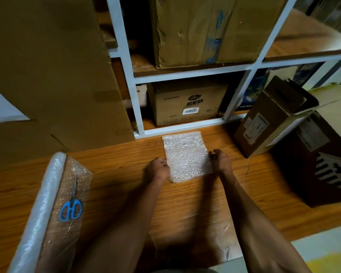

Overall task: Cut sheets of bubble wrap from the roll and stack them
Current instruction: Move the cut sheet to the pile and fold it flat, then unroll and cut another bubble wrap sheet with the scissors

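Observation:
A cut sheet of bubble wrap [185, 154] lies flat on the wooden floor [116, 166] in front of the white shelf. My left hand [158, 170] grips its left edge and my right hand [220, 160] pinches its right edge, fingers curled. The bubble wrap roll [38, 209] lies at the left, with a loose end unrolled beside it. Blue-handled scissors [72, 203] rest shut on that unrolled end, blades pointing away from me. Whether more sheets lie under the held one cannot be told.
A white shelf frame [138, 107] holding cardboard boxes stands just behind the sheet. A big cardboard panel [57, 85] leans at the left. An open brown box [268, 119] and a dark box [311, 164] sit at the right.

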The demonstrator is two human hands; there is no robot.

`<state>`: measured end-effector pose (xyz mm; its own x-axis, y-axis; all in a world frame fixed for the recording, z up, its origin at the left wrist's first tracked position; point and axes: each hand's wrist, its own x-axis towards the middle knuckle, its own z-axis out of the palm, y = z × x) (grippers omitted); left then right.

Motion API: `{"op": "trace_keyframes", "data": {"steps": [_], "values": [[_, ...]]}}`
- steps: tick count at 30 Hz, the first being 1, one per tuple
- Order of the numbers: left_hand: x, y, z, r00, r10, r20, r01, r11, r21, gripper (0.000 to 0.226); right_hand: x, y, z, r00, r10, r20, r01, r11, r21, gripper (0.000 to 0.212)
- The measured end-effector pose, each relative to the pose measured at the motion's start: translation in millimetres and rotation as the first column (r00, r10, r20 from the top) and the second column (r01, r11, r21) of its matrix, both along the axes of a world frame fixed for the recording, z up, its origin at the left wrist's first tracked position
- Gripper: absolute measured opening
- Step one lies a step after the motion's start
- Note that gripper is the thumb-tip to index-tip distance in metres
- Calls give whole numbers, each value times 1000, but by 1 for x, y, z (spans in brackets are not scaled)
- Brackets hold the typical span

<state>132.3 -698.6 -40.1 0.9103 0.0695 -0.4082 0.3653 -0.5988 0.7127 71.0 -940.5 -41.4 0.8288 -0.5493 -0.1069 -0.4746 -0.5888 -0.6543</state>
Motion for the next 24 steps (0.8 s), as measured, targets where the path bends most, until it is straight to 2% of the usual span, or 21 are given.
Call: {"op": "trace_keyframes", "data": {"steps": [4,7,9,12,15,18,21,24], "values": [[-5,7,-2,995,-92,-41,89,992,-86,22,-12,9,2,1000,-1,-20,2,999,38,32],[-6,21,0,995,-93,-34,88,987,-135,32,-20,21,9,1000,-25,9,24,999,48,47],[-9,36,-3,993,-114,-35,110,989,-103,34,-22,36,11,997,-17,73,19,999,-28,48],[-15,69,-7,998,-57,-16,56,996,-65,24,-27,78,9,991,57,120,-42,992,-118,42],[-18,103,-5,1000,6,15,-6,999,-32,19,-30,137,3,985,138,108,-116,975,-189,31],[-21,151,4,999,40,30,-40,999,-16,19,-30,201,-6,979,198,49,-182,957,-226,30],[-21,212,-1,999,-27,43,22,995,96,21,-32,261,-12,961,276,22,-269,950,-159,29],[-22,268,-9,996,-13,93,3,993,115,19,-35,316,-7,948,319,26,-316,945,-83,28]]}}
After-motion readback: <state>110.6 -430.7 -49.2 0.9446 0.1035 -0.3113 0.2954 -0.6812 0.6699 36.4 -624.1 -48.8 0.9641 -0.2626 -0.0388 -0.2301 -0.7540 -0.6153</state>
